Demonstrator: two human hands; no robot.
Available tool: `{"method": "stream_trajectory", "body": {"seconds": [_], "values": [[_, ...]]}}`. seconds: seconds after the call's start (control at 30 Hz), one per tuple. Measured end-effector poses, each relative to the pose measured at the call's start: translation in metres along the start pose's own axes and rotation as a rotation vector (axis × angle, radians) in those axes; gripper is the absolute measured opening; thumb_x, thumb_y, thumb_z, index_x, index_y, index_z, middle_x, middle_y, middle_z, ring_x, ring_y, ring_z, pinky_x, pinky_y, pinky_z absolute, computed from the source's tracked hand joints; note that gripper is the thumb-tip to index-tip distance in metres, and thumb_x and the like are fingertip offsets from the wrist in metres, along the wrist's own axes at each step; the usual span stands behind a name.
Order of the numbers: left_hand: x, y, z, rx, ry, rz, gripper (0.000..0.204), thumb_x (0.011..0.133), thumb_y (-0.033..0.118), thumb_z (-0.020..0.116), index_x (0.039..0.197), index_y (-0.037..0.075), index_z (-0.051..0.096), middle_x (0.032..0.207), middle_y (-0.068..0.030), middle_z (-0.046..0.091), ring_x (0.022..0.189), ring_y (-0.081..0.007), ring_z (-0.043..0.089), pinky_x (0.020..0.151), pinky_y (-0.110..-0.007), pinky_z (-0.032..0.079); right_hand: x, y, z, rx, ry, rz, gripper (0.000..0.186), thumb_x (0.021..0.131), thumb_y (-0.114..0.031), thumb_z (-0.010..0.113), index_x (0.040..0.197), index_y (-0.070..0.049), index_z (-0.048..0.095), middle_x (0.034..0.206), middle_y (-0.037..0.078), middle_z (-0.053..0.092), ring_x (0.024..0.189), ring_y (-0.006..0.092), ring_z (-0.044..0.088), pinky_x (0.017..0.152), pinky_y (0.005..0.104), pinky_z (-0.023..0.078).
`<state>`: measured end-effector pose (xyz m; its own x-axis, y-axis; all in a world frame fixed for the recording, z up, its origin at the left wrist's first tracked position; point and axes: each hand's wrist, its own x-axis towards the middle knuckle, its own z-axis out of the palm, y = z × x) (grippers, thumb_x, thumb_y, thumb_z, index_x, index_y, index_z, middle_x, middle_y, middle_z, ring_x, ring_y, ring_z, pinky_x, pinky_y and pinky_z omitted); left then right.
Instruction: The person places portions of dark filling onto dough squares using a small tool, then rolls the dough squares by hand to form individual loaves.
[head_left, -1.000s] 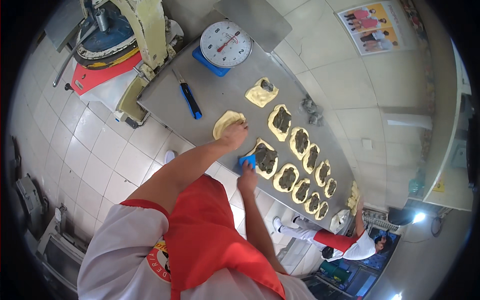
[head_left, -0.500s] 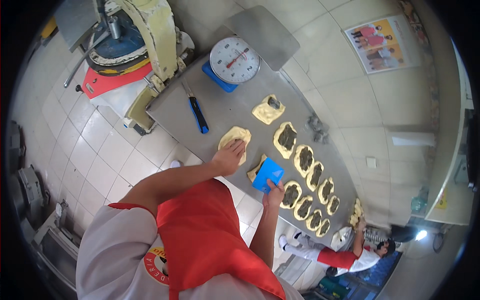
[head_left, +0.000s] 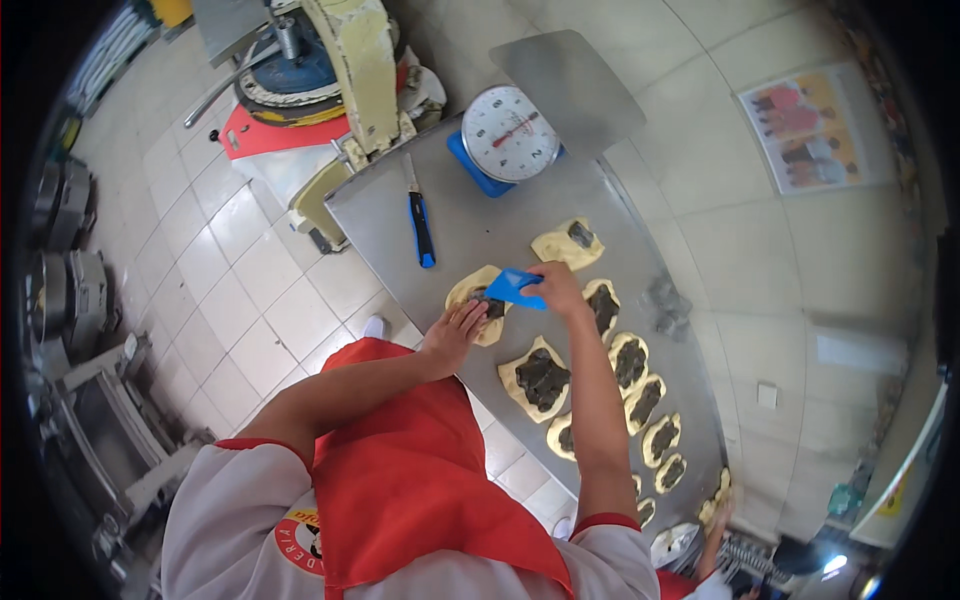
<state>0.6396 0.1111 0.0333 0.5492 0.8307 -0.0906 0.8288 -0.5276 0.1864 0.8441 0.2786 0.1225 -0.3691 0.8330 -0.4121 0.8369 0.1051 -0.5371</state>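
Observation:
My right hand (head_left: 556, 288) grips a blue dough scraper (head_left: 516, 287), its blade tilted over a flat piece of dough (head_left: 474, 283). Dark filling (head_left: 493, 303) lies on that dough, just under the scraper. On the dough's near side rests my left hand (head_left: 452, 340), fingers stretched out, the tips touching the filling's edge. Closer to me is a wider dough piece (head_left: 513, 378) with dark filling spread over its middle. Beyond the scraper, another dough piece (head_left: 556, 248) bears one small lump of filling. My right forearm hides part of the rows of filled dough.
On the steel table (head_left: 385, 205) lie a blue-and-black handled knife (head_left: 422, 232) and, farther back, a dial scale (head_left: 510, 135). Filled dough pieces (head_left: 631, 362) run toward the right. A crumpled clear plastic (head_left: 667, 305) lies by the wall. A co-worker's hand (head_left: 716, 515) touches dough at the far end.
My right hand and scraper have moved from the nearer dough piece up to the one beneath my left hand. Dark filling now shows there. The nearer piece, previously covered by the scraper, is exposed.

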Motion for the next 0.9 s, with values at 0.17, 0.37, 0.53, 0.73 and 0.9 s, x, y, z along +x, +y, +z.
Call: {"method": "stream_trajectory", "body": {"seconds": [0.17, 0.37, 0.53, 0.73, 0.9], "values": [[-0.003, 0.013, -0.02, -0.069, -0.12, -0.117, 0.075, 0.086, 0.028, 0.055, 0.152, 0.004, 0.027, 0.162, -0.0098, 0.018, 0.15, -0.0247, 0.016, 0.122, -0.041, 0.014, 0.029, -0.042, 0.023, -0.438, -0.08, -0.182, 0.041, 0.062, -0.026, 0.085, 0.099, -0.012, 0.074, 0.09, 0.015, 0.071, 0.087, 0.0336, 0.067, 0.077, 0.0434, 0.052], [0.007, 0.018, -0.027, -0.131, -0.144, -0.167, 0.078, 0.084, 0.027, 0.061, 0.151, 0.003, 0.029, 0.161, -0.0112, 0.018, 0.149, -0.0244, 0.018, 0.122, -0.042, 0.015, 0.069, -0.022, 0.016, -0.407, 0.036, -0.04, 0.042, 0.063, -0.032, 0.085, 0.095, -0.008, 0.072, 0.093, 0.016, 0.071, 0.094, 0.0365, 0.066, 0.08, 0.0471, 0.052], [0.029, 0.021, -0.077, -0.477, -0.33, -0.286, 0.081, 0.084, 0.029, 0.064, 0.149, -0.002, 0.029, 0.16, -0.0162, 0.019, 0.149, -0.029, 0.018, 0.121, -0.045, 0.017, 0.048, -0.008, 0.013, -0.301, 0.136, -0.079, 0.045, 0.062, -0.034, 0.086, 0.092, -0.004, 0.07, 0.092, 0.018, 0.07, 0.09, 0.038, 0.067, 0.077, 0.0472, 0.052], [0.034, 0.028, -0.042, -0.36, -0.027, -0.222, 0.091, 0.081, 0.038, 0.069, 0.15, -0.003, 0.026, 0.16, -0.0174, 0.017, 0.149, -0.0311, 0.015, 0.121, -0.045, 0.017, -0.006, 0.034, 0.014, -0.165, -0.013, -0.124, 0.049, 0.061, -0.035, 0.086, 0.094, -0.003, 0.067, 0.09, 0.021, 0.069, 0.087, 0.0377, 0.067, 0.075, 0.0467, 0.051], [0.027, 0.022, -0.048, -0.181, -0.189, -0.145, 0.102, 0.077, 0.043, 0.073, 0.152, -0.001, 0.02, 0.162, -0.0159, 0.014, 0.15, -0.0291, 0.012, 0.121, -0.046, 0.016, 0.024, 0.042, 0.025, -0.219, 0.197, 0.125, 0.051, 0.061, -0.035, 0.087, 0.1, -0.006, 0.073, 0.091, 0.017, 0.071, 0.088, 0.035, 0.069, 0.077, 0.0444, 0.053]]}}
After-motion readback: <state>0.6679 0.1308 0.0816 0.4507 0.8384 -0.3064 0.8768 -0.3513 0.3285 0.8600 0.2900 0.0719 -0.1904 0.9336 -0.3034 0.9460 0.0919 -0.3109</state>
